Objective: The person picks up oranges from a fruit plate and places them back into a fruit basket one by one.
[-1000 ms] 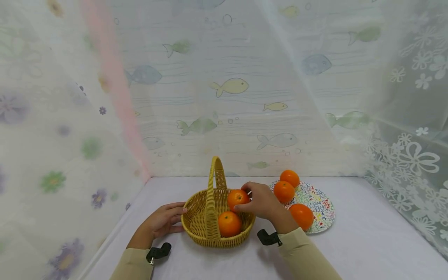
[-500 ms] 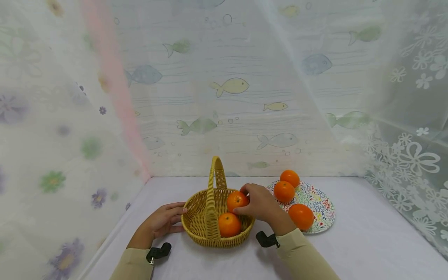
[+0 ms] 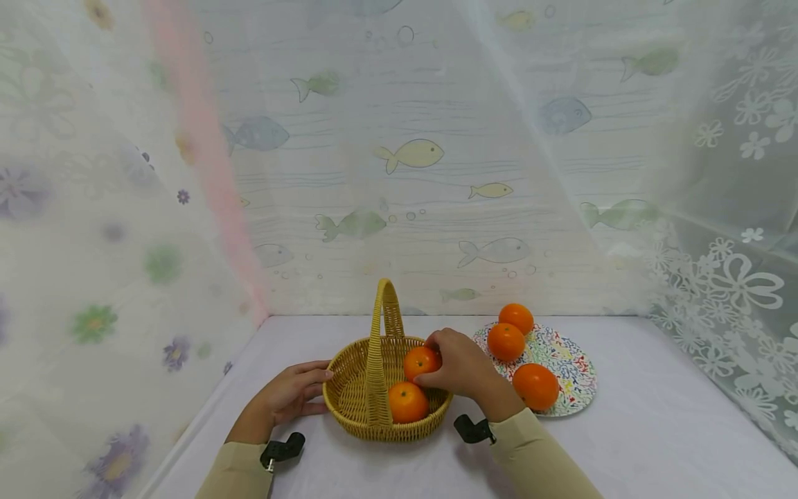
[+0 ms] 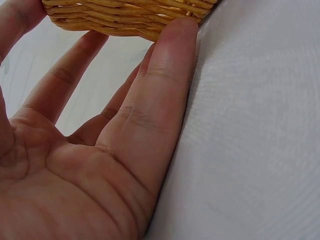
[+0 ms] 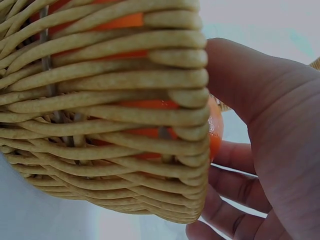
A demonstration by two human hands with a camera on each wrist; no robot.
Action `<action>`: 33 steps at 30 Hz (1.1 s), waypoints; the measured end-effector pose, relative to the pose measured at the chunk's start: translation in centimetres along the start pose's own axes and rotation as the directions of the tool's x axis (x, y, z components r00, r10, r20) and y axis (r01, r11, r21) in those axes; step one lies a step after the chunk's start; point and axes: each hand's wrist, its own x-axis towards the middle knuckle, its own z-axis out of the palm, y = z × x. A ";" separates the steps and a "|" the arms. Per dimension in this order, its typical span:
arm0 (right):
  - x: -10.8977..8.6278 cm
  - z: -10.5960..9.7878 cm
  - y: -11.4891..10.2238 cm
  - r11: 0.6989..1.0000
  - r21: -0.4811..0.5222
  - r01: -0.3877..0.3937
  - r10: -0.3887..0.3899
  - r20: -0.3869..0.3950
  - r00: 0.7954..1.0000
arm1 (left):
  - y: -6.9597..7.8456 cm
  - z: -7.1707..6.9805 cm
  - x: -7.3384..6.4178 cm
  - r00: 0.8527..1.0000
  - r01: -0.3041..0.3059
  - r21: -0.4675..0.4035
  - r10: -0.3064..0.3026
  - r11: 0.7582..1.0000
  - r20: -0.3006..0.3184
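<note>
Orange (image 3: 420, 362): in the basket's right end, between my right thumb and fingers.
Right hand (image 3: 461, 367): I have it pinching that orange at the rim.
Second orange (image 3: 408, 403): also in the basket, just in front of the pinched one.
Basket (image 3: 399, 432): handle upright, nearer the table's left edge than its right.
Left hand (image 3: 289, 396): fingers spread, tips touching the basket's left end.
Plate (image 3: 570, 357): right of the basket, toward the table's far edge, carrying three oranges (image 3: 506, 342).
Table (image 3: 648, 430): white-covered.
</note>
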 end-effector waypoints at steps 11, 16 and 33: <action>0.0 0.1 0.0 1.000 -0.021 0.010 -0.009 0.011 1.000 | 0.0 -0.2 0.1 1.000 0.000 -0.003 0.000 1.000 0.011; 0.0 0.1 0.1 0.999 -0.029 0.018 -0.018 0.016 1.000 | 0.0 -0.1 0.0 1.000 0.000 0.000 0.000 1.000 0.013; -0.2 -0.2 -0.1 0.998 -0.058 0.031 -0.030 0.018 0.999 | -0.1 -0.1 0.2 1.000 0.004 0.006 -0.004 1.000 -0.001</action>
